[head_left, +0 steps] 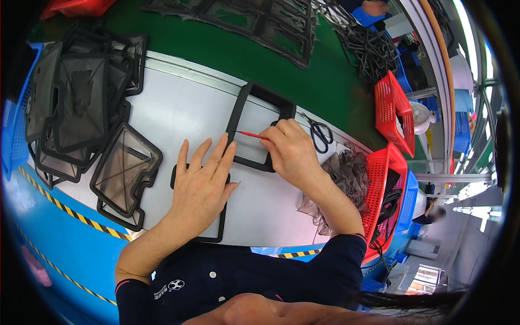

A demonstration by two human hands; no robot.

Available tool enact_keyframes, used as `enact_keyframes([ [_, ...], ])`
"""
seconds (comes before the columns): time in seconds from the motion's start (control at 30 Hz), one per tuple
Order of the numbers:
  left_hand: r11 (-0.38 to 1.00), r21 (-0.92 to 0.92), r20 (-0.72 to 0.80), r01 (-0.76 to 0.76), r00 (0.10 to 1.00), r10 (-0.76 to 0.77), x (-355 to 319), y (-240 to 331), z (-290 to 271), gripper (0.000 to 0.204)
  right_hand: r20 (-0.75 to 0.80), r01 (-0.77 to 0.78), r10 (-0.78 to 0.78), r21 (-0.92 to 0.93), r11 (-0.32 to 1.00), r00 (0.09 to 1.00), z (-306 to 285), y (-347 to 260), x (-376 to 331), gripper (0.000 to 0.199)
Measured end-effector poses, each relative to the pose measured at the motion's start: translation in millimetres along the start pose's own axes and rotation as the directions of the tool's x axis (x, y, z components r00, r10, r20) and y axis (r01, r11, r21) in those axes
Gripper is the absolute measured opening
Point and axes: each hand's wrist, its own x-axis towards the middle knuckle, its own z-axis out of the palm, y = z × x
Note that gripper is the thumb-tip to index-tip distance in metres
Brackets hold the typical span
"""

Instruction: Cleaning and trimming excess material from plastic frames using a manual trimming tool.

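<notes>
Red pick point(249, 134) pinched in my right hand point(292, 153) works the black frame point(259, 125); left hand point(201, 181) flat, fingers spread; finished meshed frames point(81, 114) perhaps stacked at nine o'clock.

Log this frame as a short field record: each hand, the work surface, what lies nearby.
left hand: flat, fingers spread, pressing a black frame
right hand: pinching a thin red tool, tip at the edge of a second black frame
surface: white table
left side: stack of meshed black frames
right side: scissors, mesh scraps, red baskets

No packages, labels, signs or screens anywhere in view.
</notes>
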Motion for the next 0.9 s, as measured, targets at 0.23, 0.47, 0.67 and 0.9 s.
enact_keyframes([
  [0.23, 1.000, 0.003, 0.007, 0.002, 1.000, -0.002, -1, 1, 1, 0.070, 0.018, -0.018, 0.018, 0.005, 1.000, 1.000, 1, -2, -3, 0.008],
  [0.47, 1.000, 0.004, 0.039, 0.006, 0.999, -0.006, 2, -4, 1, 0.070, -0.023, -0.058, 0.057, -0.044, 0.997, 0.998, 2, 4, 8, 0.007],
  [0.67, 1.000, -0.027, 0.041, 0.008, 0.999, -0.007, -2, 0, -2, 0.069, -0.063, -0.130, 0.133, 0.049, 0.990, 0.989, -8, 5, 7, 0.007],
  [0.9, 0.975, -0.057, 0.017, 0.217, 0.976, -0.216, 29, 0, -20, 0.031, -0.202, -0.336, 0.410, 0.319, 0.886, 0.890, -18, 18, -2, 0.006],
])
